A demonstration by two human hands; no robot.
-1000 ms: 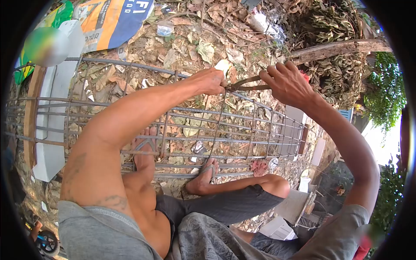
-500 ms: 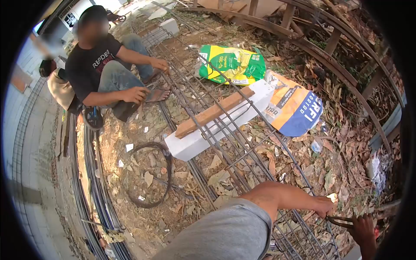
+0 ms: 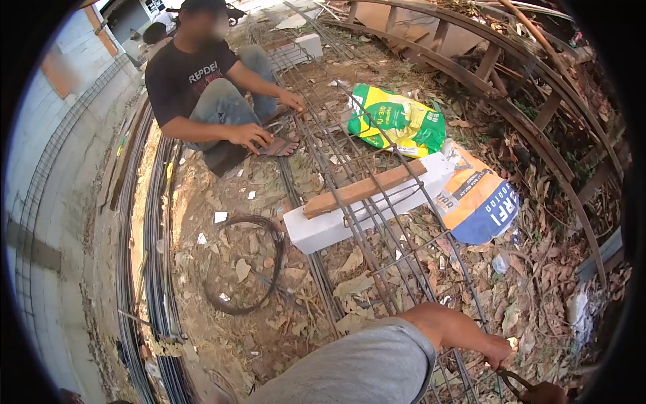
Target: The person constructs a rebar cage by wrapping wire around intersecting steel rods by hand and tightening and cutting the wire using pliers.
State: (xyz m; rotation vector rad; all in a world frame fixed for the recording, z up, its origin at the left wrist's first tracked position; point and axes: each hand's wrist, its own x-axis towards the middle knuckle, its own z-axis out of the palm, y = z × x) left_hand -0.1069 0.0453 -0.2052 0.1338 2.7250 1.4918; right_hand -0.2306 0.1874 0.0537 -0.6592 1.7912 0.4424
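Low on the right, by the outer rod of a long cage of metal rods [image 3: 370, 256], a pair of dark pincers [image 3: 509, 374]. Right hand [image 3: 544, 392] clamped on the handles, down at the very bottom of the view, dark and a bit blurry, with most of the right arm out of sight. Left hand [image 3: 498, 350] just beside the pincers' tip, fingers curled in and pointing down; too small to tell if clamped on anything. Left arm [image 3: 444, 323] out of a gray sleeve [image 3: 356, 363], reaching far to the side across the cage, then bending down a little at the wrist. Farther up, under the rods, a brown strip of wood [image 3: 397, 180] on top of a long white block [image 3: 315, 231]. To the right of the block, an orange and blue bag [image 3: 481, 202] flat on the ground, and just above, a green and yellow bag [image 3: 397, 121]. On the left, a loop of dark wire [image 3: 277, 262] on the dirt and dry leaves. Farther left, a bunch of long thin bars [image 3: 156, 269]. Up top, near the far part of the cage, a squatting person in a dark shirt [image 3: 185, 81], both hands out low in front.
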